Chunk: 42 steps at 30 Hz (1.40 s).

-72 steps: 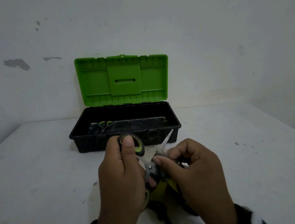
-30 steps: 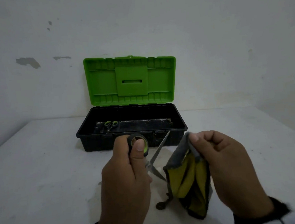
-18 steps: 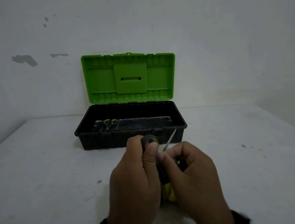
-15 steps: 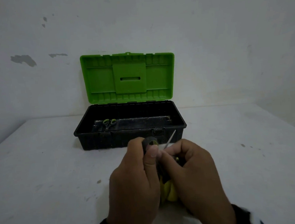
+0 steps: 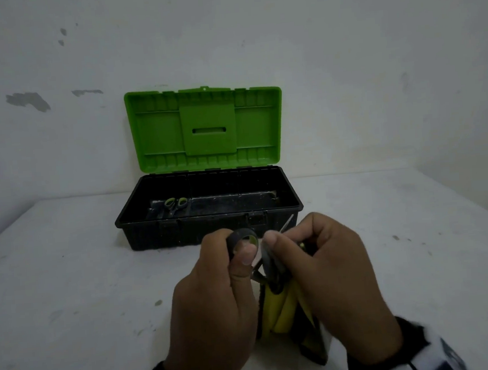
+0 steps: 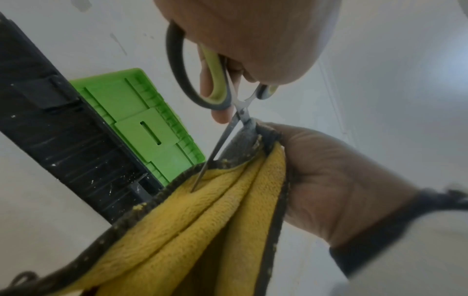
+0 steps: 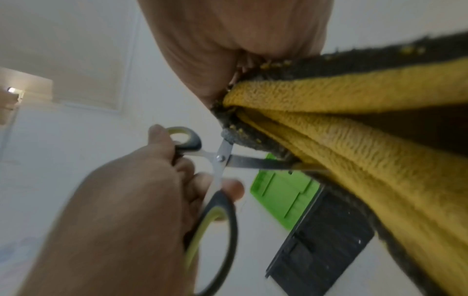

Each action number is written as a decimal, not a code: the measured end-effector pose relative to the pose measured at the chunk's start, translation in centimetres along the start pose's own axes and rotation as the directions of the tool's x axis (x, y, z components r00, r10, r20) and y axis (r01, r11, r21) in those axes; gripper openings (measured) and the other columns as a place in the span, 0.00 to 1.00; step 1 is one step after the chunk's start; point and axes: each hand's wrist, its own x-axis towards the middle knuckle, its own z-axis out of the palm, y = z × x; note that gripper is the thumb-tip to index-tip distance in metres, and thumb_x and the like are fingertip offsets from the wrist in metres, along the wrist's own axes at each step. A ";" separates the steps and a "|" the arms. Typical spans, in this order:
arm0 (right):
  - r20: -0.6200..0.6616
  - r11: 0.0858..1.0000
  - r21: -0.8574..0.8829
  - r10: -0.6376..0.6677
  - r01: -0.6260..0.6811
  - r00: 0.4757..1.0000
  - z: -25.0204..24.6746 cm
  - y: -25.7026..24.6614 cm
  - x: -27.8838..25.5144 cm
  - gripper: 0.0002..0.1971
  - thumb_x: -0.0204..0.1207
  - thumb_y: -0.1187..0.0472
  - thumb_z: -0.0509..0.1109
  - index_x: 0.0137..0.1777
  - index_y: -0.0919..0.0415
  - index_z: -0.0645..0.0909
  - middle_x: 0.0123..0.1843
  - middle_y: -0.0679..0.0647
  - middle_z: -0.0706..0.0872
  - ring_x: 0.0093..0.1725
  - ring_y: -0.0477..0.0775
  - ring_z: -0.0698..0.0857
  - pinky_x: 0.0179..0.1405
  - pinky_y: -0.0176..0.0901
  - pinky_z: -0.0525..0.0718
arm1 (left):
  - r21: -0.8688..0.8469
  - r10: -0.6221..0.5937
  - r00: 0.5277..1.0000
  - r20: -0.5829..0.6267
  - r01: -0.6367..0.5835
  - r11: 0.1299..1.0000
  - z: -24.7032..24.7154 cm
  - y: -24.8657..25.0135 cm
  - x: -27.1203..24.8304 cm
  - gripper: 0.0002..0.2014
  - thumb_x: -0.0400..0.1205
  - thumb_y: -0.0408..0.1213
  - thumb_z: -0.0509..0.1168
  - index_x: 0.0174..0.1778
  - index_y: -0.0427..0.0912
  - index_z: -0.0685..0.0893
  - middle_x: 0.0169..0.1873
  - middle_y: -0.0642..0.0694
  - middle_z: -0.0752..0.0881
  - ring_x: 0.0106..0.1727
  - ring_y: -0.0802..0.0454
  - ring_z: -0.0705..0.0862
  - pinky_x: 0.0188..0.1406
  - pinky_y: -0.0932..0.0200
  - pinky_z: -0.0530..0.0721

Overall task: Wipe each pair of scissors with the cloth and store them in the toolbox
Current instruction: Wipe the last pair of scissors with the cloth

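My left hand [image 5: 239, 252] grips the black and yellow-green handles of a pair of scissors [image 5: 242, 236], held above the table with the blades spread apart [image 6: 240, 108]. My right hand [image 5: 282, 240] pinches a yellow cloth with a dark grey back [image 5: 279, 310] around one blade close to the pivot [image 7: 221, 158]. The other blade lies bare against the hanging yellow cloth [image 6: 202, 230]. A blade tip pokes out past my right fingers. Behind the hands stands the black toolbox [image 5: 210, 216] with its green lid [image 5: 206, 129] upright. A second pair of scissors [image 5: 175, 204] lies inside at the left.
The toolbox stands on a white table [image 5: 69, 286] against a white wall. Small dark specks mark the table top on both sides. The cloth's lower end hangs down between my wrists.
A second ago my right hand held the cloth apart from the scissors. It has since closed the cloth on a blade, and both hands have stayed together there for the last half second.
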 end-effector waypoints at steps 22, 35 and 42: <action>-0.130 0.993 0.113 0.000 0.015 0.992 -3.0 1.4 2.6 0.12 0.69 0.52 0.79 0.33 0.58 0.84 0.28 0.55 0.88 0.27 0.52 0.86 0.28 0.46 0.85 | -0.287 -0.425 0.905 0.008 0.410 0.866 -0.9 0.3 1.0 0.22 0.81 0.63 0.47 0.44 0.49 0.76 0.24 0.44 0.84 0.17 0.54 0.85 0.16 0.63 0.80; 0.218 0.988 0.107 -0.135 0.114 0.967 -1.3 0.7 0.1 0.10 0.64 0.55 0.83 0.32 0.54 0.85 0.32 0.49 0.89 0.32 0.49 0.87 0.32 0.35 0.83 | -0.535 -0.669 0.629 0.396 0.750 0.388 -0.2 0.1 1.9 0.22 0.85 0.52 0.55 0.46 0.32 0.74 0.18 0.50 0.61 0.23 0.49 0.59 0.31 0.39 0.73; 0.009 0.988 0.109 -0.113 0.111 0.994 -1.6 0.9 1.3 0.09 0.66 0.57 0.83 0.33 0.58 0.86 0.31 0.52 0.90 0.31 0.53 0.88 0.31 0.44 0.87 | -0.514 -0.696 0.555 0.457 0.803 0.303 0.1 -0.1 1.6 0.20 0.86 0.52 0.55 0.46 0.37 0.80 0.19 0.49 0.59 0.23 0.48 0.59 0.35 0.38 0.74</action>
